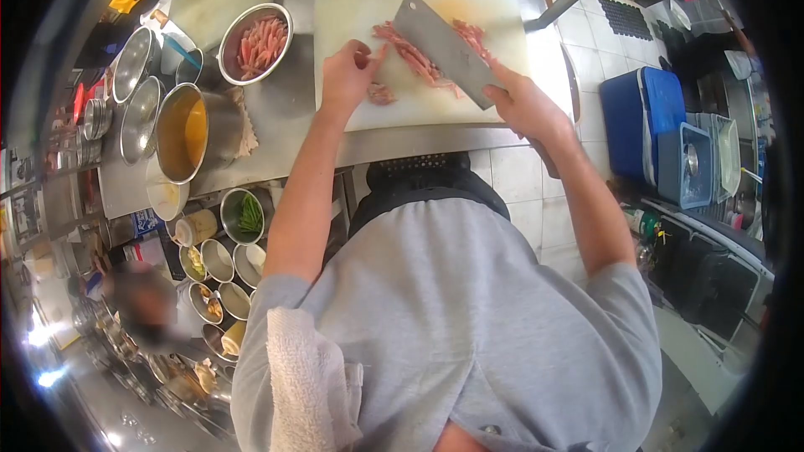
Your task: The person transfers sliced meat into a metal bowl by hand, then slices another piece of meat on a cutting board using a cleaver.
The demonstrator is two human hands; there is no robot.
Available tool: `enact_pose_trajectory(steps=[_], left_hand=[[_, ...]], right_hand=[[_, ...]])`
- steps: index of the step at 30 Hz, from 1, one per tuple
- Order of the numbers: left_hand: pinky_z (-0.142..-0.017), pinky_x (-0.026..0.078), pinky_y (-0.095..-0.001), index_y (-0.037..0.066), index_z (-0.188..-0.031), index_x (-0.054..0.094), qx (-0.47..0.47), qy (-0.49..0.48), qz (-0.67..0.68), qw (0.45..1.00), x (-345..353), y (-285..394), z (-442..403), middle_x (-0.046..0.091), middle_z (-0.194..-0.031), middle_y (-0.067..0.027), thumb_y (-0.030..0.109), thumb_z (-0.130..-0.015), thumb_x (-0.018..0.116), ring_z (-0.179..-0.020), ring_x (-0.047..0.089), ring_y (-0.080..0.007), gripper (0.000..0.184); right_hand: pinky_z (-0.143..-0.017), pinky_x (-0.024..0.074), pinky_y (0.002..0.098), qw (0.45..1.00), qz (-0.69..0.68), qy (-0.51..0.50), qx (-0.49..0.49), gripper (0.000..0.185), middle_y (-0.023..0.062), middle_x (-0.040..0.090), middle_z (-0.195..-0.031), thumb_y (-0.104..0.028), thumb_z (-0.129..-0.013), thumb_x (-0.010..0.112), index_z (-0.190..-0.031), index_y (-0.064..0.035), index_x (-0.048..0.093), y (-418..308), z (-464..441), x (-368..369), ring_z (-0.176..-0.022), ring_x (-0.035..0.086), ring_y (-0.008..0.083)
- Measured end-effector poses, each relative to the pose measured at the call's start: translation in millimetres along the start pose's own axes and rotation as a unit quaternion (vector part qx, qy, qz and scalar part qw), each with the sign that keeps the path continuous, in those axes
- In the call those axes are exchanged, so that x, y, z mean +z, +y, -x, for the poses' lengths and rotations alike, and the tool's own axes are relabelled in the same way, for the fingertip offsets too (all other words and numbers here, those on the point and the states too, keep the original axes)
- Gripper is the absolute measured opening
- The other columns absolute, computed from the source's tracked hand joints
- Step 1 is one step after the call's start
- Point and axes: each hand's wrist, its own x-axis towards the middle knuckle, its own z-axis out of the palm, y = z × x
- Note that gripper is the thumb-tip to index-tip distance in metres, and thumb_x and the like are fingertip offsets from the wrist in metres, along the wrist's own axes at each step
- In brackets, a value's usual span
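Note:
A broad steel cleaver lies slantwise over the white cutting board, its blade across the cut meat. My right hand is closed around its handle at the board's right front. Strips of raw pink meat lie along the blade's left side, and more meat shows on its right. My left hand is at the left end of the strips, fingers curled in; whatever they pinch is too small to make out. A small pile of meat pieces sits just right of my left wrist.
Left of the board stands a steel bowl of sliced meat. Nearer me are a pot of orange liquid and several small containers, one with green vegetables. A blue cooler stands on the floor at right. Another person is at lower left.

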Motion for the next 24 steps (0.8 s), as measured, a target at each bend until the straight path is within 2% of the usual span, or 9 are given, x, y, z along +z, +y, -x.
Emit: enact_pose_trajectory(steps=[3, 4, 6, 10, 13, 16, 20, 23, 24], left_hand=[[-0.075, 0.056, -0.0299, 0.004, -0.106, 0.071, 0.011, -0.074, 0.159, 0.984, 9.7, 6.5, -5.2, 0.075, -0.091, -0.0149, 0.009, -0.085, 0.073, -0.083, 0.073, -0.0179, 0.021], [-0.075, 0.056, -0.0294, 0.004, -0.107, 0.072, 0.019, -0.108, 0.212, 0.971, 12.9, 9.7, -7.2, 0.076, -0.092, -0.0149, 0.008, -0.086, 0.072, -0.083, 0.073, -0.0168, 0.021], [-0.077, 0.056, -0.0305, 0.003, -0.106, 0.072, 0.058, -0.086, 0.137, 0.985, 10.5, 16.8, -6.4, 0.075, -0.095, -0.0152, 0.008, -0.086, 0.072, -0.084, 0.073, -0.0196, 0.021], [-0.078, 0.056, -0.0347, 0.003, -0.103, 0.073, 0.124, -0.033, -0.068, 0.989, 0.2, 23.7, -6.5, 0.074, -0.094, -0.0139, 0.008, -0.084, 0.07, -0.083, 0.072, -0.0262, 0.02], [-0.078, 0.053, -0.0432, 0.003, -0.097, 0.073, 0.141, 0.031, -0.037, 0.989, -4.2, 25.6, -2.4, 0.07, -0.087, -0.016, 0.003, -0.08, 0.067, -0.082, 0.067, -0.034, 0.018], [-0.081, 0.052, -0.0434, 0.003, -0.094, 0.073, 0.181, 0.137, -0.139, 0.964, -29.6, 42.8, 4.3, 0.069, -0.094, -0.0158, 0.003, -0.081, 0.065, -0.09, 0.065, -0.0352, 0.016], [-0.096, 0.049, -0.0455, 0.007, -0.115, 0.071, 0.23, -0.013, -0.046, 0.972, -21.4, 68.3, -10.2, 0.063, -0.12, -0.0194, 0.024, -0.082, 0.075, -0.115, 0.057, -0.0367, 0.037], [-0.109, 0.039, -0.0491, 0.01, -0.134, 0.061, 0.317, -0.087, -0.143, 0.934, 10.6, 77.2, -23.2, 0.054, -0.138, -0.0208, 0.045, -0.078, 0.078, -0.132, 0.045, -0.0365, 0.068], [-0.111, 0.036, -0.0498, 0.011, -0.138, 0.058, 0.285, -0.106, -0.155, 0.94, 17.2, 76.5, -26.5, 0.052, -0.141, -0.0208, 0.049, -0.078, 0.078, -0.135, 0.043, -0.0364, 0.074]], right_hand=[[-0.05, 0.0449, 0.041, 0.993, 0.042, 0.073, -0.089, 0.016, 0.0194, 0.057, -0.067, -0.013, -0.098, 0.057, -0.111, -0.0027, 0.056, 6.2, -4.2, -4.3, -0.049, 0.054, 0.0275], [-0.057, 0.0456, 0.044, 0.991, 0.06, 0.078, -0.095, 0.02, 0.0222, 0.06, -0.073, -0.012, -0.097, 0.058, -0.115, -0.0033, 0.057, 7.2, -4.2, -6.5, -0.06, 0.057, 0.034], [-0.07, 0.047, 0.0499, 0.985, 0.095, 0.09, -0.109, 0.031, 0.0278, 0.065, -0.085, -0.011, -0.095, 0.059, -0.125, -0.0043, 0.058, 8.4, -4.2, -10.5, -0.081, 0.062, 0.047], [-0.072, 0.0495, 0.0502, 0.98, 0.098, 0.114, -0.13, 0.033, 0.0258, 0.066, -0.088, -0.009, -0.089, 0.061, -0.122, -0.0064, 0.061, 13.1, -1.8, -2.8, -0.084, 0.064, 0.0446], [-0.072, 0.0524, 0.0493, 0.954, 0.126, 0.183, -0.201, 0.034, 0.0218, 0.067, -0.088, -0.007, -0.084, 0.062, -0.117, -0.0087, 0.064, 28.2, -2.5, 12.6, -0.082, 0.065, 0.0417], [-0.071, 0.0525, 0.0482, 0.946, 0.186, 0.177, -0.197, 0.034, 0.0193, 0.066, -0.085, -0.006, -0.083, 0.063, -0.117, -0.0103, 0.064, 36.0, -0.4, 15.0, -0.079, 0.066, 0.0396], [-0.067, 0.052, 0.048, 0.929, 0.233, 0.178, -0.226, 0.024, 0.0157, 0.065, -0.083, -0.006, -0.084, 0.062, -0.107, -0.0093, 0.058, 43.2, 0.6, 17.5, -0.076, 0.066, 0.0377], [-0.067, 0.0525, 0.047, 0.922, 0.265, 0.16, -0.23, 0.019, 0.0147, 0.064, -0.084, -0.004, -0.085, 0.06, -0.103, -0.0091, 0.054, 38.7, 0.9, 17.5, -0.077, 0.067, 0.037], [-0.067, 0.0526, 0.0467, 0.919, 0.273, 0.159, -0.236, 0.018, 0.0145, 0.064, -0.084, -0.003, -0.085, 0.059, -0.102, -0.0091, 0.054, 36.5, 3.1, 17.1, -0.079, 0.067, 0.0368]])
